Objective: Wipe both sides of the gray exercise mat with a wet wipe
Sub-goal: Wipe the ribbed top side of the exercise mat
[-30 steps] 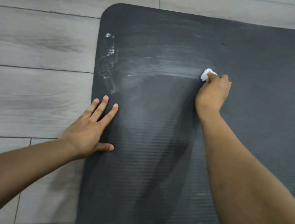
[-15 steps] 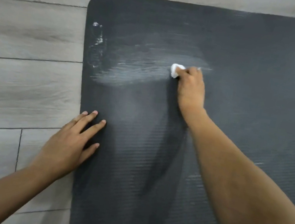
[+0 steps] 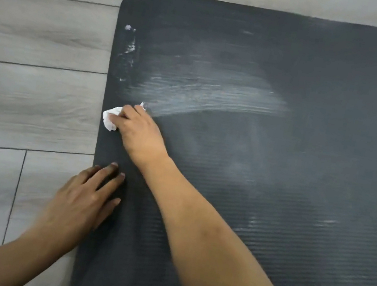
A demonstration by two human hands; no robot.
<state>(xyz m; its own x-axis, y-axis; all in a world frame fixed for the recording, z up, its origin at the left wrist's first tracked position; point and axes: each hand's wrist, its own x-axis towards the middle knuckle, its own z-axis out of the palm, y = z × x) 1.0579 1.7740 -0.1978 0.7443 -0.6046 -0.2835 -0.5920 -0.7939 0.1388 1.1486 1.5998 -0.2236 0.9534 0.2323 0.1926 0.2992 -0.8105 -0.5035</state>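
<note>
The gray exercise mat (image 3: 276,183) lies flat on the floor, a dark slate sheet of foam with a rounded far-left corner and fine parallel ribs running across its surface, most plainly seen in the nearer half. The right hand (image 3: 140,133) is down near the mat's left edge, fingers curled over a crumpled white wet wipe (image 3: 110,120) and pressing it against the mat; a wrinkled lump of the wipe pokes out to the left of the knuckles, right at the mat's border. From just beyond that hand a broad, pale, glistening smear (image 3: 206,95) sweeps to the right in a shallow arc, streaked along its length like brush marks. Further up along the left edge sits a thin vertical trail of small white foamy specks (image 3: 129,49). The left hand (image 3: 82,202) rests palm down with fingers straight and slightly spread, its fingertips on the mat's edge and its heel on the floor (image 3: 27,94), holding nothing. That floor is made of light gray planks with a soft wood-grain pattern and thin dark seams between the boards. Both forearms are bare.
</note>
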